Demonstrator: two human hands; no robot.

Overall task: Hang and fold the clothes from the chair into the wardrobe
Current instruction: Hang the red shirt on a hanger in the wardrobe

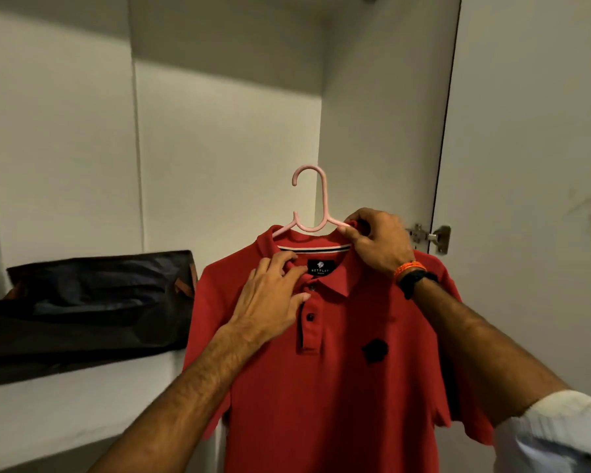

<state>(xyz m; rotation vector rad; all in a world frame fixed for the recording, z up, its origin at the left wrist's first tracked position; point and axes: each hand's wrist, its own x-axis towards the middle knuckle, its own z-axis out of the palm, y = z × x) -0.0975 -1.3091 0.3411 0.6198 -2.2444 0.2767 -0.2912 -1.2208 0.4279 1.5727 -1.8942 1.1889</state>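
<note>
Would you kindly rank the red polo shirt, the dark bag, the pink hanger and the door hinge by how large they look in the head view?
1. Red polo shirt
2. Dark bag, though it sits farther back, so its true size is unsure
3. Pink hanger, partly hidden inside the collar
4. Door hinge

- our left hand (270,295) lies flat, fingers spread, forearm reaching up from bottom left
- our right hand (377,242) is pinched closed, wrist bent, arm coming from the right

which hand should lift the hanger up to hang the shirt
Right. The right hand already grips the pink hanger at its shoulder, carrying the red shirt; the left hand only rests on the collar.
</note>
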